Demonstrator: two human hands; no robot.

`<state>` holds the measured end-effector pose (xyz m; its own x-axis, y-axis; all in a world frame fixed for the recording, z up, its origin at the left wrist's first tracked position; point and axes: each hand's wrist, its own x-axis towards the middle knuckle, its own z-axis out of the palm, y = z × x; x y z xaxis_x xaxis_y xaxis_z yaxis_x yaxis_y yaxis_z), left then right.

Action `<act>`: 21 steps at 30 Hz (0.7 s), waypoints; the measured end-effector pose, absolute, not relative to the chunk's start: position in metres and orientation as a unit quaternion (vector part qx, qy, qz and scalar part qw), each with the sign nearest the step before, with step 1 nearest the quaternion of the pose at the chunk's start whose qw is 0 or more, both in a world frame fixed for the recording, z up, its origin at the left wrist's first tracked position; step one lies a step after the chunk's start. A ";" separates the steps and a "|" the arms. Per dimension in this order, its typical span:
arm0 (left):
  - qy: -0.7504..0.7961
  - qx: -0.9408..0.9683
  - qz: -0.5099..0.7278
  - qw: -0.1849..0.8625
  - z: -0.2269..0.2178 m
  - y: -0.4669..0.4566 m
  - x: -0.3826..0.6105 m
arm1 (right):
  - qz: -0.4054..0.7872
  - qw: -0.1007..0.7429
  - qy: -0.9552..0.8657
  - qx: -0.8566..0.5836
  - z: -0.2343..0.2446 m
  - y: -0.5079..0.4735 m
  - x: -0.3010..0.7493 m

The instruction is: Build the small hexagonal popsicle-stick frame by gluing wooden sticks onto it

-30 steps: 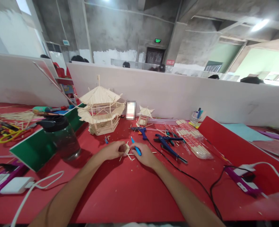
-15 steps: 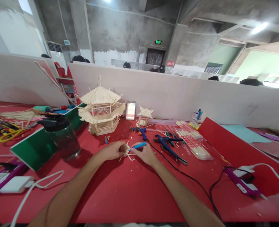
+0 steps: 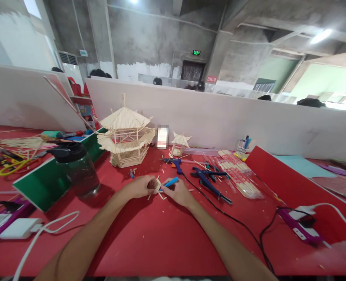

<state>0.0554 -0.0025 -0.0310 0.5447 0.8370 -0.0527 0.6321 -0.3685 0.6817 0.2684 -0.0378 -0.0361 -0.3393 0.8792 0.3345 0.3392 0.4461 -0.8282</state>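
Note:
My left hand [image 3: 143, 186] is closed on a small frame of thin wooden sticks [image 3: 158, 185] low over the red table. In my right hand [image 3: 177, 193] is a slim blue pen-shaped tool [image 3: 171, 182], gripped in a pinch and slanting down toward the frame. Its tip is at or beside the sticks; whether it touches them is too small to tell. Short cut sticks [image 3: 163, 197] lie just below the fingers. Behind stand a large stick pavilion [image 3: 126, 134] with two roofs and a much smaller stick pavilion [image 3: 180, 143].
A dark water bottle [image 3: 77, 171] stands left by a green board [image 3: 44, 191]. To the right lie a blue glue gun [image 3: 177, 166] with a black cord, a blue cutter tool [image 3: 209, 181] and bagged sticks [image 3: 243, 175]. Power strips [image 3: 303, 228] sit at both sides; a white partition [image 3: 214, 121] rises behind.
The blue tool has shifted slightly left, and its upper end sits a little lower. My right hand has moved slightly left with it. My left hand stays almost still.

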 end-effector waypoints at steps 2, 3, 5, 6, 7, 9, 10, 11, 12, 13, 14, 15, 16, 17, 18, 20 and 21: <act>0.448 0.813 0.156 0.336 -0.032 -0.002 0.055 | 0.333 0.405 -0.748 -0.406 -0.037 -0.037 0.268; 0.447 0.813 0.157 0.338 -0.032 -0.002 0.055 | 0.333 0.405 -0.749 -0.405 -0.038 -0.037 0.268; 0.447 0.812 0.158 0.340 -0.033 -0.001 0.055 | 0.334 0.402 -0.750 -0.406 -0.038 -0.037 0.268; 0.447 0.812 0.158 0.341 -0.033 -0.001 0.055 | 0.333 0.401 -0.751 -0.405 -0.038 -0.036 0.268; 0.448 0.812 0.157 0.341 -0.033 -0.001 0.055 | 0.333 0.401 -0.751 -0.405 -0.038 -0.037 0.268; 0.449 0.813 0.156 0.336 -0.032 -0.001 0.055 | 0.330 0.400 -0.753 -0.405 -0.038 -0.037 0.269; 0.450 0.814 0.155 0.333 -0.032 -0.001 0.055 | 0.329 0.399 -0.753 -0.406 -0.038 -0.037 0.268; 0.451 0.814 0.153 0.333 -0.032 -0.001 0.055 | 0.330 0.397 -0.754 -0.407 -0.037 -0.037 0.268; 0.452 0.812 0.153 0.335 -0.031 -0.001 0.055 | 0.332 0.396 -0.753 -0.407 -0.037 -0.037 0.268; 0.453 0.810 0.154 0.338 -0.031 -0.002 0.056 | 0.334 0.396 -0.753 -0.407 -0.037 -0.037 0.268; 0.452 0.809 0.155 0.341 -0.030 -0.002 0.056 | 0.335 0.396 -0.752 -0.406 -0.037 -0.037 0.268; 0.452 0.809 0.155 0.343 -0.029 -0.002 0.056 | 0.335 0.398 -0.752 -0.405 -0.037 -0.037 0.268; 0.451 0.809 0.156 0.344 -0.029 -0.003 0.056 | 0.334 0.400 -0.752 -0.405 -0.038 -0.037 0.268; 0.451 0.809 0.155 0.344 -0.028 -0.003 0.057 | 0.331 0.401 -0.752 -0.405 -0.038 -0.037 0.268; 0.450 0.809 0.155 0.344 -0.028 -0.004 0.057 | 0.330 0.402 -0.752 -0.406 -0.038 -0.036 0.268; 0.452 0.809 0.154 0.342 -0.026 -0.005 0.057 | 0.329 0.402 -0.752 -0.406 -0.040 -0.036 0.268; 0.454 0.809 0.154 0.341 -0.026 -0.005 0.058 | 0.329 0.401 -0.753 -0.406 -0.040 -0.035 0.268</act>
